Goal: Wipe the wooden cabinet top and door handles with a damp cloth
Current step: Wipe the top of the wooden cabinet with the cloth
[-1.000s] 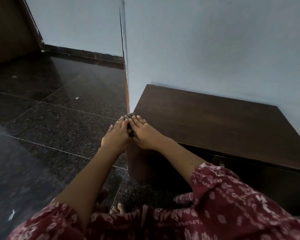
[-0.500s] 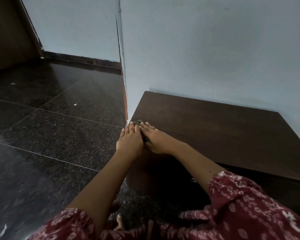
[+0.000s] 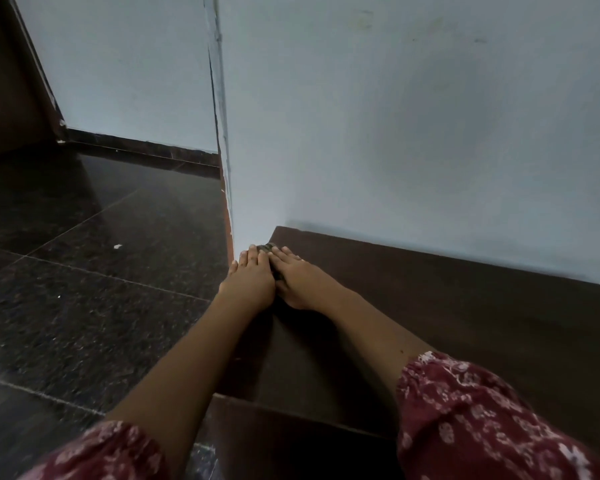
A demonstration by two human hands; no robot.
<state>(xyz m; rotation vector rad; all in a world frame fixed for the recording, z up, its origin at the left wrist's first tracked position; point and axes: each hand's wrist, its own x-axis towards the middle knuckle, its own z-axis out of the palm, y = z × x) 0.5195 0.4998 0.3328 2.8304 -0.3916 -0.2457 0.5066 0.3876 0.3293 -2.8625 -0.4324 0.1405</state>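
Observation:
A dark wooden cabinet top (image 3: 447,306) fills the lower right, set against a pale wall. My left hand (image 3: 252,280) and my right hand (image 3: 300,280) lie flat side by side at the top's far left corner. Both press on a dark cloth (image 3: 266,248). Only a small bunched edge of the cloth shows past my fingertips and between the hands. A ring sits on a finger of my right hand. The cabinet's doors and handles are out of sight below the front edge.
A pale wall (image 3: 413,133) rises behind the cabinet, and its corner edge (image 3: 222,150) ends just beyond my fingers. Dark polished granite floor (image 3: 84,289) spreads to the left, with small white specks. A dark door frame (image 3: 21,81) stands far left.
Both hands have slid the cloth away from me along the left edge, from the front corner to the back corner by the wall. My head has moved closer over the top.

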